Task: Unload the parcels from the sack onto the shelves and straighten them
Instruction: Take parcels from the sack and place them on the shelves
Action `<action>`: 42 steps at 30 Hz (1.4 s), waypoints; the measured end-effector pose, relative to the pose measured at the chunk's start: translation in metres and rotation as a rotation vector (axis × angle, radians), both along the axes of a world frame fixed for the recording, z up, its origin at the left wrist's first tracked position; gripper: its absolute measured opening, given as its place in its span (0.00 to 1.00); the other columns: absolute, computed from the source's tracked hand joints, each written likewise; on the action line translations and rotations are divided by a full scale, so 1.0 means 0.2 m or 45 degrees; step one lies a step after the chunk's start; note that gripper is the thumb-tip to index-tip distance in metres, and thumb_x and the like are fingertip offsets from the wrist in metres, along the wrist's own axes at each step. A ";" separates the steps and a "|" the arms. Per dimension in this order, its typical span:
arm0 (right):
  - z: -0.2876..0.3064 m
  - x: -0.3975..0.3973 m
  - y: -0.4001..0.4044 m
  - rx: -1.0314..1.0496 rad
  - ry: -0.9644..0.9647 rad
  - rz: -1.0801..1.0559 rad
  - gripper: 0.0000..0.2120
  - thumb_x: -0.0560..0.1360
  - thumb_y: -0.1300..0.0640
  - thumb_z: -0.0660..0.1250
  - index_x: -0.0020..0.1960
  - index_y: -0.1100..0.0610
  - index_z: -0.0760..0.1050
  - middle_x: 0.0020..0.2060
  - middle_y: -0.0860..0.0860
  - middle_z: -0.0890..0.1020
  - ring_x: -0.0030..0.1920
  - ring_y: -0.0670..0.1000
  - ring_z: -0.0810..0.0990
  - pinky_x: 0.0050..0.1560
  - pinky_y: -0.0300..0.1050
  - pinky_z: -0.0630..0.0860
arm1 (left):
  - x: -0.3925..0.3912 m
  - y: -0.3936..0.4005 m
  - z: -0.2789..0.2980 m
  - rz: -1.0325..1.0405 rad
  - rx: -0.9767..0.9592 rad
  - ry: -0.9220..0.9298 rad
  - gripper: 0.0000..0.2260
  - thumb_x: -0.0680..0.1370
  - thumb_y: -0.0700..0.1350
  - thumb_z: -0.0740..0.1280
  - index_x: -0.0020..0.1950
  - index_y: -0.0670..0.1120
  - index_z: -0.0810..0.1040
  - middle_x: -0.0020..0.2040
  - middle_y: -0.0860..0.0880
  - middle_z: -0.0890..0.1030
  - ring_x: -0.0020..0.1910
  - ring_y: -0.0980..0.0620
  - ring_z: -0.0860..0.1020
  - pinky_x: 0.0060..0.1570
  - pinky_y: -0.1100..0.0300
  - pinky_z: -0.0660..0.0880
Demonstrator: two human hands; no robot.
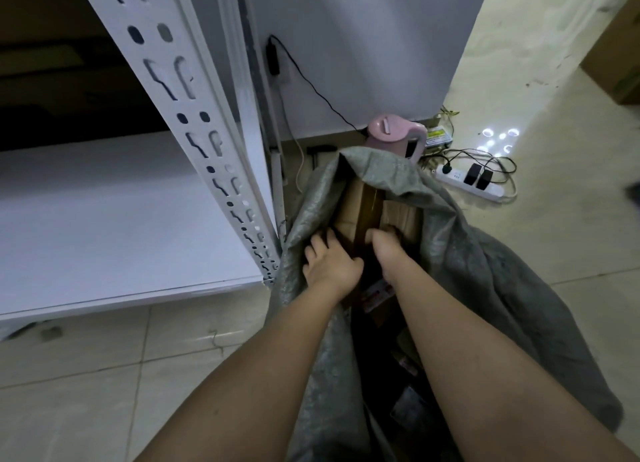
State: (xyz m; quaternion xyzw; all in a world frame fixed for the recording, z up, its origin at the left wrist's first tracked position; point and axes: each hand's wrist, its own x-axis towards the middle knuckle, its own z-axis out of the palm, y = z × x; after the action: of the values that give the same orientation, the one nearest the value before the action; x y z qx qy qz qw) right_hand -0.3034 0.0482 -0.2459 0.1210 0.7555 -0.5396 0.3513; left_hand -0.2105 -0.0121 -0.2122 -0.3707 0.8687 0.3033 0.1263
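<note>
A grey woven sack [485,274] lies open on the floor to the right of the white shelf [114,226]. Inside it stands a brown cardboard parcel [360,201] with a strip of brown tape down its middle. Both my hands are inside the sack's mouth. My left hand [329,260] holds the parcel's near left side, fingers spread over its edge. My right hand [388,250] grips the near right side, fingers curled over the box. More parcels [377,295] lie lower in the sack, mostly in shadow.
A white slotted shelf post [194,122] stands just left of the sack. A pink kettle [394,132] sits behind the sack by the wall. A white power strip [467,181] with cables lies on the tiled floor at right. A cardboard box [620,45] is at far right.
</note>
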 end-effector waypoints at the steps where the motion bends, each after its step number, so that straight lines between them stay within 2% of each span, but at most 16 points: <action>1: 0.01 0.00 0.00 -0.017 -0.032 0.017 0.25 0.73 0.64 0.60 0.70 0.55 0.66 0.68 0.57 0.70 0.62 0.58 0.71 0.58 0.48 0.71 | -0.01 -0.01 -0.01 -0.034 0.012 -0.015 0.34 0.77 0.54 0.62 0.78 0.48 0.51 0.76 0.46 0.50 0.73 0.41 0.53 0.69 0.47 0.57; 4: -0.01 0.00 -0.02 -0.091 -0.007 -0.077 0.26 0.74 0.69 0.57 0.69 0.53 0.67 0.65 0.57 0.71 0.55 0.55 0.71 0.49 0.45 0.70 | -0.02 -0.03 -0.03 -0.105 0.016 -0.096 0.33 0.76 0.56 0.61 0.78 0.48 0.53 0.77 0.48 0.49 0.73 0.42 0.53 0.69 0.46 0.56; 7: -0.04 0.04 -0.03 -0.187 -0.041 -0.203 0.21 0.76 0.61 0.62 0.68 0.54 0.67 0.64 0.59 0.74 0.57 0.58 0.74 0.60 0.51 0.73 | -0.02 -0.02 -0.06 -0.114 0.039 -0.168 0.36 0.76 0.57 0.61 0.79 0.50 0.48 0.78 0.48 0.51 0.74 0.42 0.52 0.69 0.44 0.55; 9: -0.09 0.05 -0.03 -0.169 -0.098 -0.151 0.36 0.72 0.44 0.69 0.75 0.53 0.60 0.69 0.56 0.70 0.65 0.58 0.71 0.67 0.53 0.67 | -0.01 -0.02 -0.07 -0.123 0.003 -0.206 0.36 0.76 0.58 0.61 0.79 0.51 0.47 0.77 0.47 0.53 0.74 0.41 0.53 0.69 0.43 0.54; 11: -0.14 0.04 -0.04 0.016 0.007 0.017 0.54 0.63 0.32 0.72 0.78 0.50 0.48 0.75 0.54 0.61 0.73 0.59 0.61 0.70 0.57 0.61 | 0.01 -0.03 -0.10 -0.119 -0.075 -0.215 0.36 0.75 0.58 0.61 0.78 0.52 0.47 0.76 0.46 0.57 0.73 0.41 0.54 0.67 0.43 0.54; 14: -0.19 0.06 -0.05 0.333 0.234 0.305 0.61 0.59 0.27 0.71 0.78 0.48 0.41 0.76 0.55 0.56 0.75 0.60 0.54 0.72 0.60 0.58 | 0.03 -0.07 -0.10 -0.090 -0.107 -0.155 0.34 0.75 0.56 0.60 0.78 0.50 0.51 0.75 0.47 0.61 0.72 0.42 0.57 0.67 0.43 0.55; 17: -0.19 0.08 -0.06 0.248 0.252 0.218 0.57 0.62 0.32 0.73 0.78 0.46 0.42 0.73 0.58 0.59 0.72 0.61 0.61 0.69 0.60 0.64 | 0.06 -0.09 -0.09 -0.078 -0.083 -0.137 0.35 0.75 0.56 0.60 0.78 0.49 0.49 0.76 0.47 0.58 0.74 0.43 0.56 0.69 0.44 0.53; 20: -0.07 0.16 0.01 0.270 0.374 0.113 0.47 0.67 0.35 0.69 0.76 0.41 0.45 0.71 0.59 0.58 0.66 0.64 0.66 0.65 0.60 0.68 | 0.11 -0.08 -0.02 -0.040 -0.063 -0.148 0.38 0.76 0.55 0.62 0.78 0.50 0.44 0.78 0.46 0.52 0.75 0.43 0.53 0.70 0.45 0.52; 25: 0.21 0.30 0.23 0.442 0.422 0.168 0.40 0.70 0.33 0.65 0.76 0.41 0.52 0.68 0.57 0.60 0.66 0.63 0.66 0.65 0.55 0.66 | 0.22 -0.04 0.23 -0.066 0.054 -0.172 0.38 0.77 0.55 0.62 0.78 0.53 0.41 0.79 0.48 0.47 0.76 0.42 0.50 0.71 0.45 0.55; 30: 0.54 0.53 0.44 0.447 0.169 0.124 0.39 0.70 0.30 0.63 0.75 0.41 0.54 0.69 0.56 0.60 0.65 0.62 0.67 0.66 0.58 0.67 | 0.41 0.13 0.55 -0.057 0.338 -0.209 0.36 0.78 0.54 0.60 0.79 0.51 0.42 0.78 0.46 0.51 0.75 0.41 0.55 0.72 0.46 0.58; 32: 0.68 0.62 0.51 0.394 0.003 0.019 0.39 0.71 0.31 0.62 0.76 0.45 0.57 0.71 0.57 0.61 0.66 0.62 0.66 0.66 0.56 0.66 | 0.51 0.18 0.68 -0.002 0.445 -0.212 0.34 0.79 0.54 0.58 0.79 0.51 0.41 0.78 0.45 0.51 0.75 0.40 0.56 0.72 0.46 0.58; 35: 0.94 0.73 0.58 0.306 -0.232 -0.063 0.37 0.73 0.33 0.63 0.74 0.54 0.62 0.68 0.58 0.69 0.66 0.61 0.69 0.68 0.56 0.67 | 0.69 0.24 0.93 0.188 0.622 -0.121 0.30 0.81 0.55 0.55 0.79 0.55 0.45 0.77 0.44 0.55 0.72 0.39 0.62 0.70 0.49 0.61; 37: 1.10 0.81 0.60 0.166 -0.405 -0.066 0.34 0.74 0.35 0.63 0.71 0.56 0.67 0.61 0.59 0.77 0.59 0.59 0.77 0.61 0.55 0.75 | 0.79 0.27 1.08 0.417 0.742 -0.023 0.27 0.82 0.56 0.54 0.79 0.53 0.50 0.76 0.43 0.61 0.71 0.40 0.64 0.69 0.50 0.62; 38: 1.19 0.85 0.61 0.123 -0.480 -0.025 0.31 0.74 0.35 0.63 0.68 0.55 0.70 0.56 0.58 0.80 0.53 0.58 0.80 0.52 0.50 0.79 | 0.85 0.28 1.15 0.578 0.841 0.000 0.27 0.82 0.58 0.54 0.78 0.51 0.53 0.75 0.42 0.63 0.71 0.41 0.65 0.69 0.48 0.63; 40: 1.35 0.92 0.61 0.142 -0.547 0.069 0.27 0.72 0.34 0.64 0.60 0.53 0.73 0.45 0.55 0.82 0.44 0.55 0.81 0.35 0.42 0.78 | 0.95 0.28 1.30 0.876 1.081 -0.075 0.31 0.79 0.64 0.54 0.77 0.49 0.57 0.73 0.41 0.65 0.69 0.39 0.67 0.67 0.46 0.66; 42: 1.47 0.98 0.60 0.199 -0.542 0.113 0.30 0.68 0.31 0.67 0.58 0.53 0.72 0.43 0.55 0.82 0.43 0.54 0.80 0.35 0.43 0.77 | 1.06 0.27 1.45 0.997 1.221 -0.190 0.36 0.75 0.69 0.55 0.75 0.48 0.59 0.72 0.41 0.67 0.67 0.38 0.69 0.63 0.45 0.68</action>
State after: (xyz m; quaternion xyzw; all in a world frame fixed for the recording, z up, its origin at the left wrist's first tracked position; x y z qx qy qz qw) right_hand -0.1074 0.1677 0.0476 0.2256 0.7084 -0.4256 0.5159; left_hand 0.0009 0.0419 0.0775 -0.5839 0.4242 0.6568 0.2185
